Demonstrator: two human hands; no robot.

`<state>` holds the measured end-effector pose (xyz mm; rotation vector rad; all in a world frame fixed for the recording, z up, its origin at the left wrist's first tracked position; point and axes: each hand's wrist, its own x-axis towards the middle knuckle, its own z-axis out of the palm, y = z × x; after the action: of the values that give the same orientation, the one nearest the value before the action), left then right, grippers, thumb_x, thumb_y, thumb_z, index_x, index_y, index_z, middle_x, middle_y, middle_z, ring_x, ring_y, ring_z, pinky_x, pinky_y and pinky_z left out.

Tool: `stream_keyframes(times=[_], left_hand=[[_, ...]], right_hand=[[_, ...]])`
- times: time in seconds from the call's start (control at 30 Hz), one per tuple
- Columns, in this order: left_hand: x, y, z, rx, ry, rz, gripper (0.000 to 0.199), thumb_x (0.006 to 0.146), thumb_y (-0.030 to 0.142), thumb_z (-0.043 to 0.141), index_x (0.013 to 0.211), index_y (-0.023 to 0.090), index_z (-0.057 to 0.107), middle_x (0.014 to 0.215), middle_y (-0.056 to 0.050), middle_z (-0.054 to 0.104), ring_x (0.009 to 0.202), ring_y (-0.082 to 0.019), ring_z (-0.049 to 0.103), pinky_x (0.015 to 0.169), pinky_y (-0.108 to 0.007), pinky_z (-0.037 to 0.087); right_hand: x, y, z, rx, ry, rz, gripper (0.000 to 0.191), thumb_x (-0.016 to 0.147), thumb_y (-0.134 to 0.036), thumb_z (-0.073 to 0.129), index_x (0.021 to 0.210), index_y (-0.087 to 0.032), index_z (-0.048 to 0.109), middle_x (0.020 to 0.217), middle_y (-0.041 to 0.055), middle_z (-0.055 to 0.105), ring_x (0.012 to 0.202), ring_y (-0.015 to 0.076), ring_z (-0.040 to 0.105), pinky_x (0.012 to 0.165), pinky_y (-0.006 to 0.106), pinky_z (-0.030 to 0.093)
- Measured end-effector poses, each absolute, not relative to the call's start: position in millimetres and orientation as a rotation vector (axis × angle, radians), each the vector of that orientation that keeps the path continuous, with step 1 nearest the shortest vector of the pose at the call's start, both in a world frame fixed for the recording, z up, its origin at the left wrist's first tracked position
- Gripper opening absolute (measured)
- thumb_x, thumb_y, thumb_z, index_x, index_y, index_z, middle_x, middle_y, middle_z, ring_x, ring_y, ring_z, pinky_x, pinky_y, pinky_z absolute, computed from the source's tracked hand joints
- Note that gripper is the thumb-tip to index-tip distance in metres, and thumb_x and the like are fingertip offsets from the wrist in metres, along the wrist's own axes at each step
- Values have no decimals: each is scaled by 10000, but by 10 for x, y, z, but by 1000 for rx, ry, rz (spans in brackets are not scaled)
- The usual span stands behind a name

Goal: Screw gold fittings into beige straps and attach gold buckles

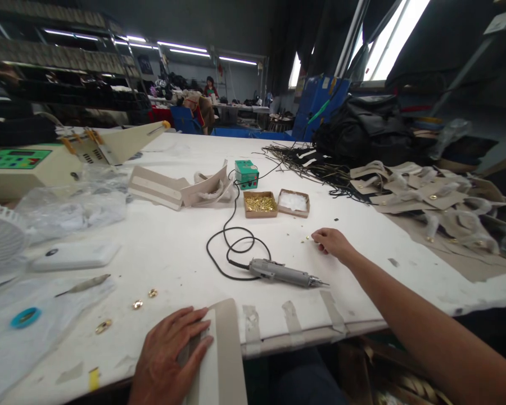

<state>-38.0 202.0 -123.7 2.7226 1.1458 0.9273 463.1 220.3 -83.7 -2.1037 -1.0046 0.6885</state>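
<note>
My left hand [168, 357] lies flat on a beige panel [225, 343] at the table's near edge, its fingers stretched out and slightly apart. A paler strip runs along this panel. Farther out, my right hand [331, 243] is closed in a pinch just above the tabletop. Whatever its fingertips hold is too small to make out. Beside them lie a few tiny brass-coloured pieces [307, 238]. Between my hands rests a grey electric screwdriver [280, 273] with a looped black cord. Gold oval rings [103, 326] sit left of my left hand.
A cardboard box of small brass-coloured parts [260, 205] stands beside another with white contents [294, 201]. Behind them is a green control box [247, 174]. Beige panels [158, 185] lie left, more with handles [421, 185] right. A pointed tool [84, 285] and white fan [2, 242] are left.
</note>
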Motion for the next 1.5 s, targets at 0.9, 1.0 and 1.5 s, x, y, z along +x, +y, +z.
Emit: stream_keyframes(times=[0.9,1.0,1.5], left_hand=[[-380,2028,-1216,2778,1067,990,232,962,456,675,1144,326,735,1232,27,785,1178,-292,682,970,-478,515],[-382,2035,-1224,2791,1069,983,241,962,467,674,1151,329,733,1234,28,784,1181,-292,682,971,-475,515],[-376,2057,-1201,2834,1066,973,293,981,541,625,1169,338,722,1229,35,786,1160,-288,698,934,-479,548]], right_hand=[[4568,2243,-891,-2524,-1603,47,254,999,-354,540,1010,-244,768,1148,52,735,985,211,649,737,280,399],[4580,2303,-864,-2539,-1685,47,269,1008,-335,517,1012,-225,763,1135,72,729,974,215,649,719,280,392],[4557,2240,-752,-2525,-1754,133,207,924,-277,577,894,-202,769,1002,91,770,895,238,673,681,289,384]])
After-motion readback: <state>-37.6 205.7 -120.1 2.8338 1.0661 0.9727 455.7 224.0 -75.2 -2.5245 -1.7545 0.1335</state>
